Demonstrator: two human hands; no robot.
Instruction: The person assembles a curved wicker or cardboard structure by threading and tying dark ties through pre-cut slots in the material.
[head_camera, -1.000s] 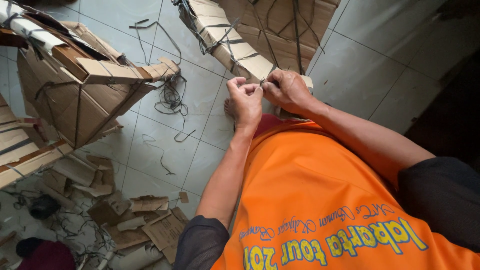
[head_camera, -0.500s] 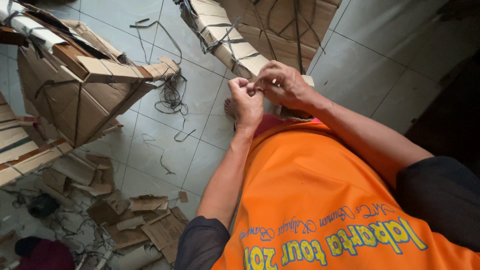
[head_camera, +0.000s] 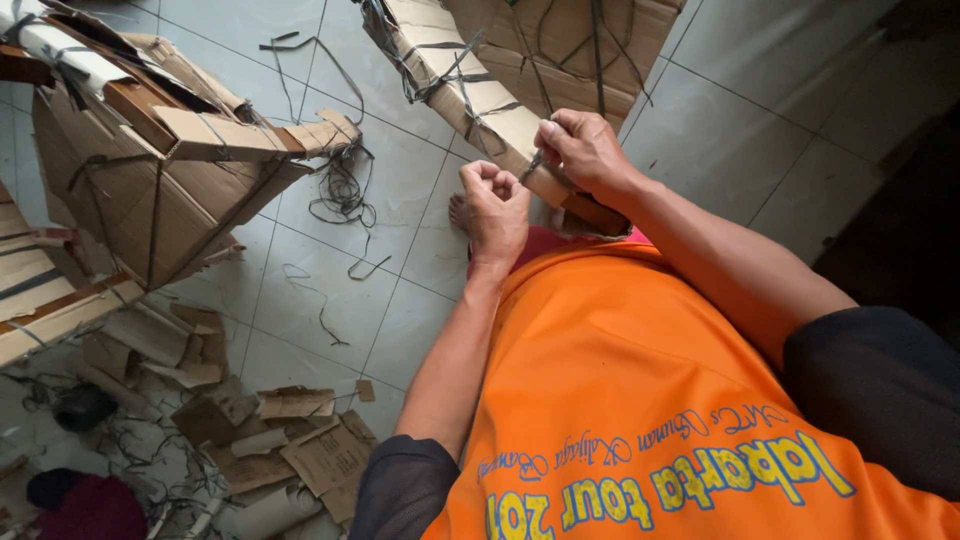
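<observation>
A big cardboard box (head_camera: 150, 190) was seen on the grey tiled floor (head_camera: 720, 130), at the left. It was tipped on its side and tied round with dark straps, and its flaps were torn open at the top. What was inside it could not be seen. A second box (head_camera: 560, 40) was seen at the top, tied with thin dark strings too, and its inside was also hidden.

A long cardboard strip (head_camera: 470, 95) was laid slanting down from the top toward the person, just in front of that second box. Dark string (head_camera: 440, 75) was wrapped round it in many places.

The right hand (head_camera: 585, 155) was closed round the lower end of the strip, with the fingers curled tight and a thin dark bit of string pinched at the fingertips. The left hand (head_camera: 497, 210) was curled into a tight fist just beside it (the two hands were near but not touching). It could not be told if anything was held in that fist.

Loose string (head_camera: 340, 190) was left in a tangle on the tiles beside the big box. Torn cardboard scraps (head_camera: 290, 440) were scattered at the lower left. An orange shirt (head_camera: 640, 400) was worn by the person.
</observation>
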